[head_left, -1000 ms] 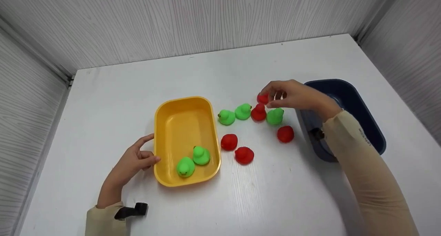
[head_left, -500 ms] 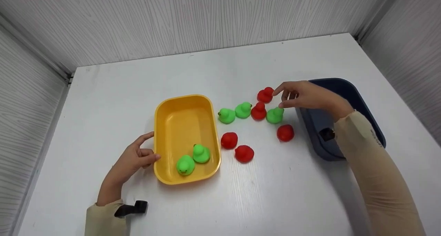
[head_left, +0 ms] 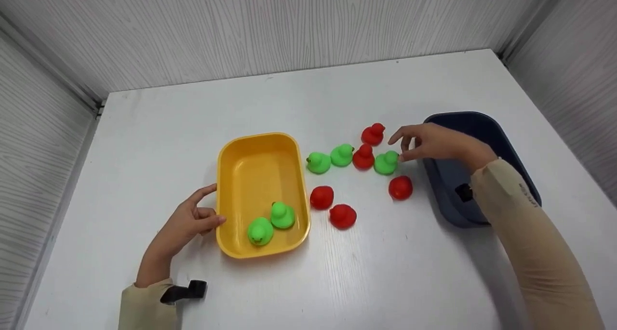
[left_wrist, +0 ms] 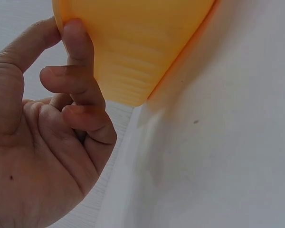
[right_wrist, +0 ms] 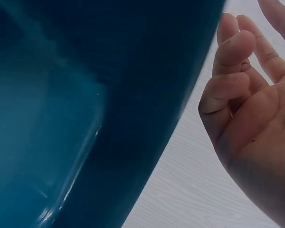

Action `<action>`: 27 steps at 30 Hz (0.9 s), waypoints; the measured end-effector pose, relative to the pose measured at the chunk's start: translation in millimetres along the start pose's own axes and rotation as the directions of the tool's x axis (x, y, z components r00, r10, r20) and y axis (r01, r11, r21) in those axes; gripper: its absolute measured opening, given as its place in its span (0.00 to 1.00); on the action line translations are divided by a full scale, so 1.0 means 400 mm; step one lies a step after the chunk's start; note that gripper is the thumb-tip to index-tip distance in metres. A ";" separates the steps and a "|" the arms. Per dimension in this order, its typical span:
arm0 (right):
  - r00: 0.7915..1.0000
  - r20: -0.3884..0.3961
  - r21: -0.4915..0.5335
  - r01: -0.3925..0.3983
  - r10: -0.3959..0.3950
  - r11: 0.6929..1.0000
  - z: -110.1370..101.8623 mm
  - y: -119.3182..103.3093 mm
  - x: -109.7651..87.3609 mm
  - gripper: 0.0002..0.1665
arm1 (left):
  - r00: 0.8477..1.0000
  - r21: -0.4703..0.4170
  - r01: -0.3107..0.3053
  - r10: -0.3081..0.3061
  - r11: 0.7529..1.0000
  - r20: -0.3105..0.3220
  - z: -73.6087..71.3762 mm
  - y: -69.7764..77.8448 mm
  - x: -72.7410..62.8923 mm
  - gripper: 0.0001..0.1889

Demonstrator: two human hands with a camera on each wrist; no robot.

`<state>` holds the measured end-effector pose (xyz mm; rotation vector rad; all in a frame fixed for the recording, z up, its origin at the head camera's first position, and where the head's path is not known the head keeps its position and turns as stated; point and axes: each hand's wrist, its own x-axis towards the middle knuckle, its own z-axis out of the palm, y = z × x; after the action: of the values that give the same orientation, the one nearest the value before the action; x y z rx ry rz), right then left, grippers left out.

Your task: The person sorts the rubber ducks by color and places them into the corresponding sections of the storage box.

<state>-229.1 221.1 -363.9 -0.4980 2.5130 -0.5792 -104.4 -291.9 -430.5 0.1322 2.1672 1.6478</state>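
Note:
My left hand (head_left: 185,221) pinches the left rim of a yellow tray (head_left: 250,176), thumb over the edge and a finger against the outer wall; the left wrist view shows this grip on the tray wall (left_wrist: 133,52). Two green rubber ducks (head_left: 260,231) sit in the tray's near end. My right hand (head_left: 434,142) hovers with nothing in it, fingers loosely bent. Its thumb tip is right beside a green rubber duck (head_left: 385,163); whether they touch I cannot tell. A red rubber duck (head_left: 372,135) lies just left of its index finger. Another red duck (head_left: 363,157) stands against the green one.
A dark blue tray (head_left: 446,207) stands at the right, partly under my right forearm. Two more green ducks (head_left: 318,162) and several red ducks (head_left: 342,217) are spread between the trays on the white table (head_left: 366,282). A patterned panel (head_left: 289,26) rises behind it.
My right hand has let go of the far red duck, leaving it on the table, and has moved right and nearer, beside the green duck. The left hand keeps its grip on the yellow tray.

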 end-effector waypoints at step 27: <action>0.997 0.037 -0.331 -0.044 0.060 0.943 0.019 -0.033 0.049 0.22 | 1.000 0.016 -0.012 0.012 1.000 -0.009 0.000 -0.001 -0.001 0.40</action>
<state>-237.9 198.8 -371.0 -0.5554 2.5795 -0.1203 -103.8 -292.2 -430.6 0.1423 2.1906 1.6411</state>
